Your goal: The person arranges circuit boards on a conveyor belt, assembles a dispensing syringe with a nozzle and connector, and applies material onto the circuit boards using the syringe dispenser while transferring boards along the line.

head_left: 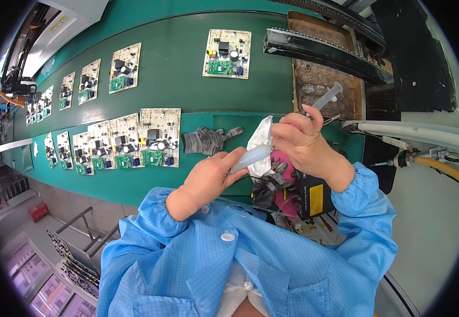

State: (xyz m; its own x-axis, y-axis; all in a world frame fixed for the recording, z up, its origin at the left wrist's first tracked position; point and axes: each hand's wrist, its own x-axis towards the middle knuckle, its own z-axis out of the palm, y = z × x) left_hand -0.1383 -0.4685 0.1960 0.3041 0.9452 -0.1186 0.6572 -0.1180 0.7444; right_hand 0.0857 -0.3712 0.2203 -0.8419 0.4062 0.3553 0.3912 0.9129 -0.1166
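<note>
My left hand point(205, 177) is closed around a translucent white tube point(253, 157), which looks like a syringe barrel and points up to the right. Opposite it, my right hand point(306, 140) has its fingers curled around a slim clear syringe-like piece point(327, 98) with a white part near its upper end. A crumpled white wipe point(261, 138) hangs between the hands, beside my right fingers and behind the tube. The fingers partly cover how the wipe is held. A grey striped glove point(208, 140) lies on the green bench just beyond my left hand.
Several circuit boards point(159, 137) stand in a row at the left, with more on the green conveyor point(176, 74) behind, including one board point(227, 54) alone. A black rail point(324, 55) crosses a brown tray point(330, 79). A black box point(314, 195) with a yellow label sits below my right hand.
</note>
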